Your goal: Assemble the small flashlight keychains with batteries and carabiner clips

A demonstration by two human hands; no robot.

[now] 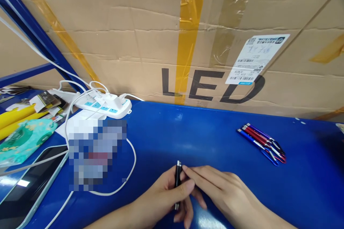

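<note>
A black pen [177, 175] stands nearly upright just above the blue table [188, 132], near its front edge. My left hand [166, 196] has its thumb and fingers wrapped round the pen's barrel. My right hand [217, 189] comes in from the right, its fingertips pinched on the pen's upper part. Both hands meet at the pen. A small pile of red, blue and purple pens [262, 143] lies on the table to the right, well away from my hands.
A large cardboard box marked LED [188, 43] walls off the back. A white power strip [104, 105] with cables sits at left. A phone [29, 186], a teal packet [24, 139] and yellow items [13, 116] lie at far left.
</note>
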